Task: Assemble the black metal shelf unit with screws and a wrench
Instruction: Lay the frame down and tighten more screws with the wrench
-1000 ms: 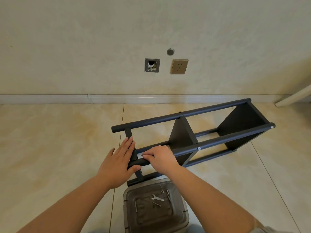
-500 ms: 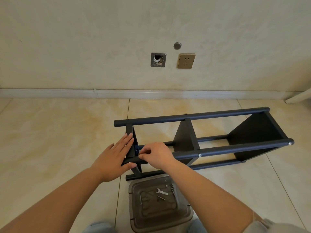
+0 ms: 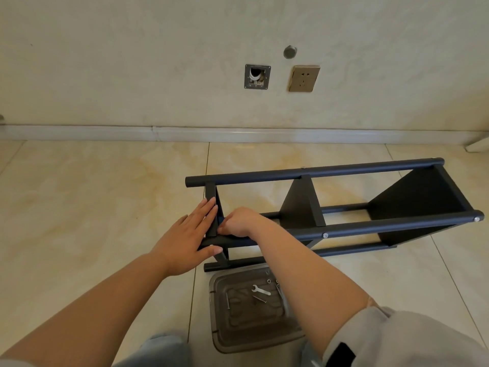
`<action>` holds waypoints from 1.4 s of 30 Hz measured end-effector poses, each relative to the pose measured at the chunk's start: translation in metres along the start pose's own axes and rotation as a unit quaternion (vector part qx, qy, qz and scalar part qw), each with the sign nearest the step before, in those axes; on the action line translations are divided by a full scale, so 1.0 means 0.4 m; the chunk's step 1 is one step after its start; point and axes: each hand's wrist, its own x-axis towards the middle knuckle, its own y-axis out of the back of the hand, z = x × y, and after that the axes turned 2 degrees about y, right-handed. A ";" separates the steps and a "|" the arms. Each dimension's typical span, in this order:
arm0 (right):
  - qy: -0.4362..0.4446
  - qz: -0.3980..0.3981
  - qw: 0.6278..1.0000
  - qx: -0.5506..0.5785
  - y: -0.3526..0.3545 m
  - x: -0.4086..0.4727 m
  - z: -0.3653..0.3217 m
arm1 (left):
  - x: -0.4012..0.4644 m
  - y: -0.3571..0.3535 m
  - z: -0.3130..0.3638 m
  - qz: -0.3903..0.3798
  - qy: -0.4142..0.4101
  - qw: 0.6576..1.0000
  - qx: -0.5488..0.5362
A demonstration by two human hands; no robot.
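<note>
The black metal shelf unit (image 3: pixel 341 207) lies on its side on the tiled floor (image 3: pixel 92 197), its long tubes running from about nine o'clock toward three o'clock, with two dark panels standing between them. At its left end, the left hand (image 3: pixel 189 234) lies flat against the end panel, fingers straight and together pointing toward one o'clock, thumb reaching under the near tube. Just beside it, at its three o'clock, the right hand (image 3: pixel 238 222) is curled over the near tube where it meets the end panel, fingertips bunched at the joint; whether they pinch a screw there cannot be told. The two hands nearly touch across the panel edge. At six o'clock from the hands, a clear plastic lid (image 3: pixel 248 308) rests on the floor, touching or just short of the lowest tube, and holds a small silver wrench (image 3: pixel 260 290) with a few loose screws (image 3: pixel 259 299) beside it.
</note>
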 end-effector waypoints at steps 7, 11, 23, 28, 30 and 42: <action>-0.041 -0.026 0.996 0.078 0.016 0.024 -0.001 | 0.001 -0.003 0.000 0.012 -0.003 1.000 -0.003; -0.043 -0.071 0.991 0.109 0.028 0.023 -0.004 | 0.001 -0.007 -0.001 0.017 0.002 1.000 -0.015; -0.058 -0.133 0.976 0.161 0.018 0.048 0.010 | -0.007 -0.007 -0.006 0.026 -0.017 0.999 -0.021; -0.052 -0.154 0.973 0.165 0.024 0.048 0.018 | -0.006 -0.011 -0.007 0.032 -0.019 0.999 -0.027; -0.050 -0.160 0.971 0.169 0.023 0.051 0.020 | -0.004 -0.011 -0.009 0.035 -0.020 0.999 -0.036; -0.043 -0.158 0.973 0.163 0.020 0.051 0.020 | -0.002 -0.017 -0.012 0.037 -0.021 0.999 -0.032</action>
